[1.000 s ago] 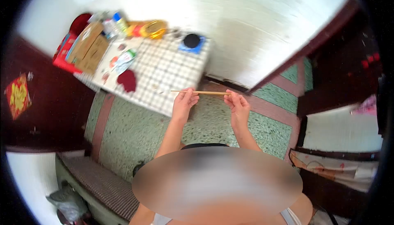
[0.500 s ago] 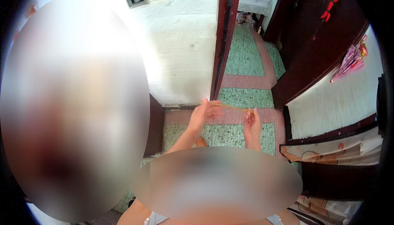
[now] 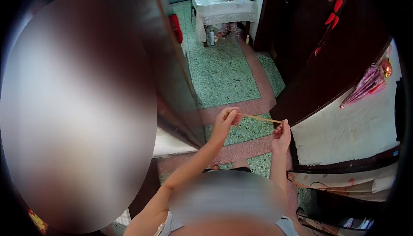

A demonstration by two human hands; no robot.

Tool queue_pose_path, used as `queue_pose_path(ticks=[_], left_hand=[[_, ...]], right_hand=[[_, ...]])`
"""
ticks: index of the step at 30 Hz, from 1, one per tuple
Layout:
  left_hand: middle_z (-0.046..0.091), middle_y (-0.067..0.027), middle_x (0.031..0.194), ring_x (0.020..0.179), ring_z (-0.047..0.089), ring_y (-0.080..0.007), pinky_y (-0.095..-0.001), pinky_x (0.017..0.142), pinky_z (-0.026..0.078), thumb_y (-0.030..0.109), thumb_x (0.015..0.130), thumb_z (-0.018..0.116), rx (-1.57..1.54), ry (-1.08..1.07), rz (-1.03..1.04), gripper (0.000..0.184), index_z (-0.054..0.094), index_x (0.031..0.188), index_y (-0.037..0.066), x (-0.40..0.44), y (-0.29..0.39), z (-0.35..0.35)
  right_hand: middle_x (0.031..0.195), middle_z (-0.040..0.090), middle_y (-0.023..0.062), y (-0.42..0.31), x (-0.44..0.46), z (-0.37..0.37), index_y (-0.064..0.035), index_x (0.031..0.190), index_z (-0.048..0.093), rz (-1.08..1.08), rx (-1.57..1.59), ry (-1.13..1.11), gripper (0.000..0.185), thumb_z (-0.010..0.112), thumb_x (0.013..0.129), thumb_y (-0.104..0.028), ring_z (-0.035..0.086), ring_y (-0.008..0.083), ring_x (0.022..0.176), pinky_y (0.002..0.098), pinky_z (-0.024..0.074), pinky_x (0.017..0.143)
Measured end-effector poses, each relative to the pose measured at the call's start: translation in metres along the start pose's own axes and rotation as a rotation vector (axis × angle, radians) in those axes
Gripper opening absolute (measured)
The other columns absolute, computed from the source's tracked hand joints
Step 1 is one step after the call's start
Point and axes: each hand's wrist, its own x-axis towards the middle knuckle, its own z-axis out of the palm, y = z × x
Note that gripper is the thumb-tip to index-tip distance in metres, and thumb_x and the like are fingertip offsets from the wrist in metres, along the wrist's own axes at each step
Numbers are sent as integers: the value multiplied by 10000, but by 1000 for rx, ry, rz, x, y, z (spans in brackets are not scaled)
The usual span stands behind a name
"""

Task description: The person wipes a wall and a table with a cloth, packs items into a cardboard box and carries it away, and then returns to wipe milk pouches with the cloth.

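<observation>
A thin yellowish-brown strip [image 3: 258, 118] stretches nearly straight between my two hands, over the speckled green floor. My left hand [image 3: 229, 117] pinches one end, its fingers closed around it. At the other end, my right hand [image 3: 282, 132] grips the strip between thumb and fingers, slightly lower. Whether it is a rubber band, a cord or a flat stick cannot be made out. Both hands are held out in front of my body, near the doorway.
Beyond the doorway stands a table [image 3: 223, 13] with a white cloth, bearing bottles and other items. A dark door [image 3: 322, 42] with red chili-shaped ornaments is on the right. A pink folded parasol ornament [image 3: 365, 84] hangs beside it. Large blurred patches cover the left and bottom.
My view has moved forward through the doorway, and more of the table shows. Both hands still hold the strip, which appears further right and slightly lower in view.
</observation>
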Motion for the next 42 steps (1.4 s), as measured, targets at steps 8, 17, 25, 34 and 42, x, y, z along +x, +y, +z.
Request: queue_pose_path(ticks=[8,17,25,34,42], left_hand=[[656,-50,889,761,624,-114,-234,683,469,305,975,442,-107,88,-40,323,616,1046,42,191,-22,22],[643,-133,1101,902,650,-170,-273,740,494,288,972,445,-161,332,23,312,532,1162,57,390,26,6],[671,-99,954,807,633,-119,-246,701,494,245,973,440,-196,744,96,257,543,1127,66,530,53,-131],[638,-25,910,792,594,-85,-228,683,487,236,958,493,-142,707,225,252,583,1158,112,729,151,-232],[632,13,870,739,572,-60,-211,670,468,204,911,581,-31,668,119,257,606,1131,73,877,165,-334]], right_hand=[[751,560,-29,13,195,36,-76,960,610,120,38,-19,138,614,894,-197,501,57,615,194,427,535],[823,639,24,18,404,201,-44,1023,606,224,-453,-428,161,550,910,-144,573,55,631,174,461,546],[867,658,33,149,485,351,-50,1027,637,392,-742,-785,183,583,894,-164,604,75,720,218,492,671],[857,656,25,234,579,528,7,1064,631,310,-873,-1083,235,591,877,-130,582,81,741,232,486,678],[857,668,44,317,702,659,4,984,656,261,-1039,-1070,206,628,815,-111,612,102,775,257,495,703]])
